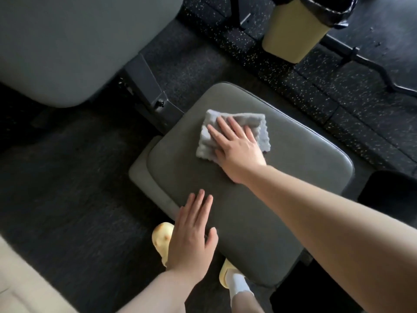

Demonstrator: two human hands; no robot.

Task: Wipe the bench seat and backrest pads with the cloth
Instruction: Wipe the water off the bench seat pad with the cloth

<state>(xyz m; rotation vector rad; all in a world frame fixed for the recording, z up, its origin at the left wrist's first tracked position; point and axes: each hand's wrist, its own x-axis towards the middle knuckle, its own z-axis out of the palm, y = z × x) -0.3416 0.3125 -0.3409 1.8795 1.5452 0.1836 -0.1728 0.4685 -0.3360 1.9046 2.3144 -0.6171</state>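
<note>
The grey bench seat pad (282,177) fills the middle of the view. A folded light-grey cloth (259,123) lies flat on its far half. My right hand (237,147) presses on the cloth with straight, spread fingers. At the near left edge of the seat, my left hand (191,236) rests flat on the pad with its fingers straight and holds nothing. The grey backrest pad (67,41) stands at the upper left, apart from both hands.
A black metal frame bracket (149,86) joins the seat and backrest. A yellow bin (293,30) with a black liner stands at the top right on speckled rubber flooring, next to a curved bar (383,73). My feet in yellow slippers (161,240) stand under the seat's near edge.
</note>
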